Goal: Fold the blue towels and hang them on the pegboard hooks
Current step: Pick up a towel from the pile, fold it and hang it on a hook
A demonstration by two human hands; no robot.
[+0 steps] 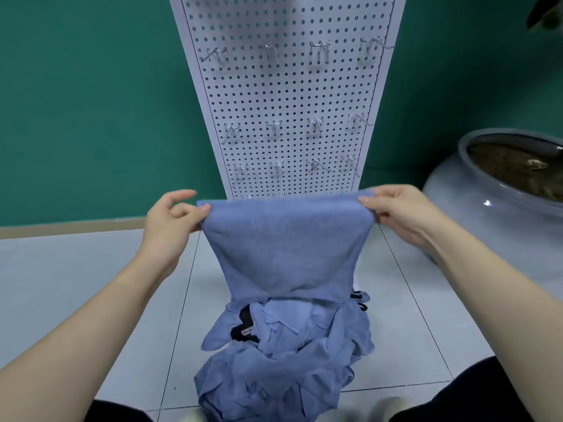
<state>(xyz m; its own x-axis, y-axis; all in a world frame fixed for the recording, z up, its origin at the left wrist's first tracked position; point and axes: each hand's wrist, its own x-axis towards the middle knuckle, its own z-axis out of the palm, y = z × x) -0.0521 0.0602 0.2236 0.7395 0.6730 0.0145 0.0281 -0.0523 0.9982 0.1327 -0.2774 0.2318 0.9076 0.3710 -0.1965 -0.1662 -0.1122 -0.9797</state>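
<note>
Now both hands, left (170, 220) and right (396, 211), pinch a blue towel (286, 248) taut.

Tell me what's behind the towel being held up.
Behind the held towel stands the white pegboard, its hooks bare. The board's bottom edge and lowest hooks are covered.

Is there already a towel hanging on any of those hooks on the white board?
No: every hook visible on the pegboard is bare, and the towel is held up by both hands in front of it.
</note>
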